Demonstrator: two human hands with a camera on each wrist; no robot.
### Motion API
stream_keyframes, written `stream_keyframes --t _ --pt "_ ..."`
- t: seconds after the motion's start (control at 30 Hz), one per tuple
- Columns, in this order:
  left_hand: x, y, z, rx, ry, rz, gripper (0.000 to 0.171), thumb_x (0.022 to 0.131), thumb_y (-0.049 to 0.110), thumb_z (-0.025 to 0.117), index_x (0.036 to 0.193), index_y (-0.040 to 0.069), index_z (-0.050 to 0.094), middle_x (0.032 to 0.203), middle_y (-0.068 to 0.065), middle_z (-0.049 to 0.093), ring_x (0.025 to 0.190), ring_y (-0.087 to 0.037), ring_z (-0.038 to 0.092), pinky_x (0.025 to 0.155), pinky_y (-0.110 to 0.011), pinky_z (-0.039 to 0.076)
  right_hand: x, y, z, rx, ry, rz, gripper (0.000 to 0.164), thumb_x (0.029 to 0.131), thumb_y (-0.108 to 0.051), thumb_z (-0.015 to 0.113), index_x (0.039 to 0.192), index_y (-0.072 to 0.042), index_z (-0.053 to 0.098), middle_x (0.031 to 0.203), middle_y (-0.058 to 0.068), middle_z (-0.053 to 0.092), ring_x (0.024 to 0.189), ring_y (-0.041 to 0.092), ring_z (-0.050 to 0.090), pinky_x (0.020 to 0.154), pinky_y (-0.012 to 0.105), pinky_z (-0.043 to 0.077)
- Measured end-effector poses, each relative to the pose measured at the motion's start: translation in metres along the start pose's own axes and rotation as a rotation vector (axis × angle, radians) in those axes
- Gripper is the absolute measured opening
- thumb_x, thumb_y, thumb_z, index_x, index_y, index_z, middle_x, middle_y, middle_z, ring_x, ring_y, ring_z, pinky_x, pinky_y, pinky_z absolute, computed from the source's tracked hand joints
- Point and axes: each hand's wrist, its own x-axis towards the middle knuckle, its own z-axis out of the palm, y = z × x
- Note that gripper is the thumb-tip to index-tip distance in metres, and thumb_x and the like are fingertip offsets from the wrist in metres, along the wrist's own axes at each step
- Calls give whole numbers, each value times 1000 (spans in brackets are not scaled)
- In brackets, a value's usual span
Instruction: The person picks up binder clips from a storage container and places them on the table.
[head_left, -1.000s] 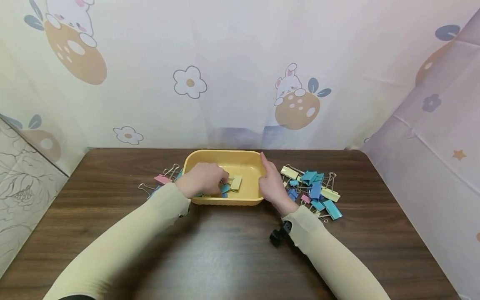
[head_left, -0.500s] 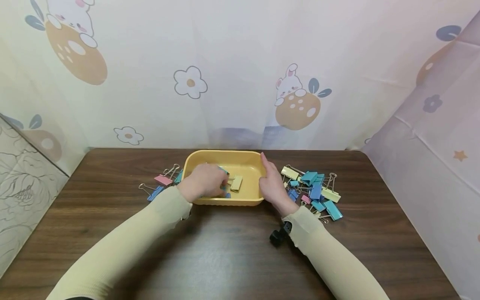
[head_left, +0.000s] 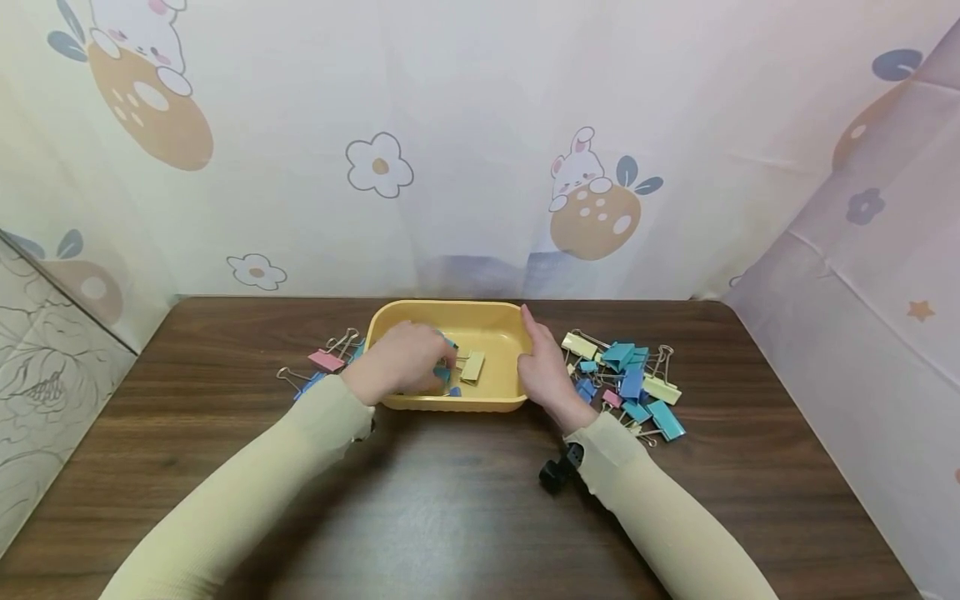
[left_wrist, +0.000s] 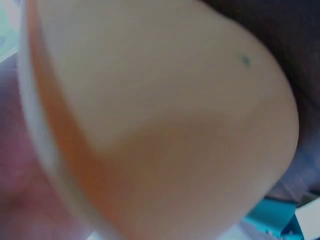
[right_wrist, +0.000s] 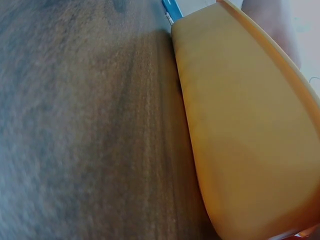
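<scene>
A yellow plastic tray (head_left: 504,367) stands at the back middle of the table. My left hand (head_left: 405,358) reaches over its left side, fingers bent down among binder clips; the fingertips are mostly hidden. Just under those fingers a teal binder clip (head_left: 442,374) shows, and whether it is pinched is unclear. Beside them lie a yellow binder clip (head_left: 472,367) and a small blue clip (head_left: 455,392). My right hand (head_left: 546,367) grips the tray's right side, one finger pointing up along the rim. Blurred tray wall (left_wrist: 175,100) fills most of the left wrist view.
To the tray's right lies a pile of binder clips (head_left: 632,382) in blue, teal, yellow and pink. On its left are a pink clip (head_left: 327,360) and a blue clip (head_left: 309,385). A patterned curtain (head_left: 465,150) hangs behind the wooden table (head_left: 450,500).
My left hand has shifted slightly within the tray, and the clips under its fingers have moved a little. My right hand and the tray have stayed in place.
</scene>
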Motion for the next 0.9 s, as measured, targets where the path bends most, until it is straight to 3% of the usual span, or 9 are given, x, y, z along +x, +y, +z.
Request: stream_keyframes --t 0.17,0.4,0.53,0.67,0.9 --pt "-12 -11 -14 -98 87 -47 20 77 29 65 96 25 72 92 9 65 81 -11 57 74 -36 45 -1 0 -1 -7 4 4 83 79 9 41 150 -24 13 149 14 27 132 28 31 107 41 26" --pt "-43 -33 -28 -227 128 -197 28 82 33 66 107 23 67 92 9 62 85 -14 59 73 -37 46 -1 1 -1 -1 5 -1 83 79 10 40 150 -25 14 149 14 27 131 28 31 106 41 28" --pt "-61 -46 -26 -246 133 -279 28 83 34 65 109 22 67 89 6 60 78 -14 56 69 -37 45 -1 1 0 -11 11 4 83 79 9 41 150 -26 14 148 12 28 132 27 31 107 41 26" --pt "-81 -62 -20 -240 138 -320 28 83 36 65 108 22 67 89 4 61 78 -15 55 67 -37 45 0 0 1 -2 13 0 84 78 9 41 150 -26 15 148 12 29 131 27 32 107 41 26" --pt "-112 -81 -11 -265 78 -394 32 81 36 69 110 22 68 85 5 62 77 -14 57 57 -35 44 0 0 1 -10 25 1 84 78 10 40 150 -24 16 146 13 31 131 27 32 107 40 26"
